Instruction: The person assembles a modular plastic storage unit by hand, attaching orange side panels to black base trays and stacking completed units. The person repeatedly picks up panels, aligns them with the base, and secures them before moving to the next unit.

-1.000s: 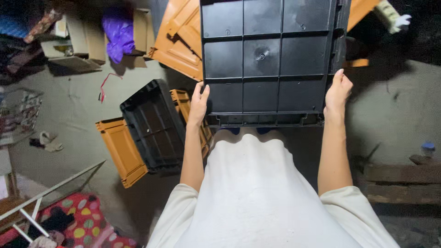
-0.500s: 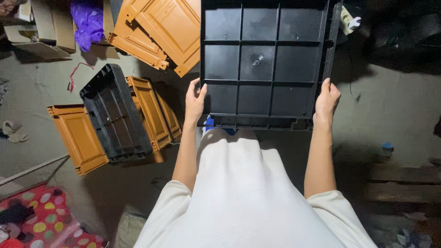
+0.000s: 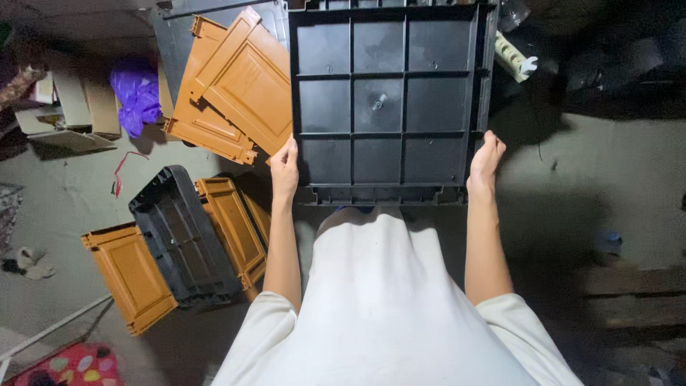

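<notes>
**Between two hands, a black ribbed panel**

At nine o'clock lie orange panels [image 3: 239,89]. Left hand [image 3: 284,169] grips the black ribbed panel [image 3: 389,100] by its left edge, right hand [image 3: 486,163] its right; near-square, ribbed face up, stretching toward twelve.

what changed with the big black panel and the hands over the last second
The large black ribbed plastic panel stayed gripped at its side edges by the left hand and right hand. The view swung: the orange plastic panels and small black tray on the floor slid rightward and downward in frame.
</notes>
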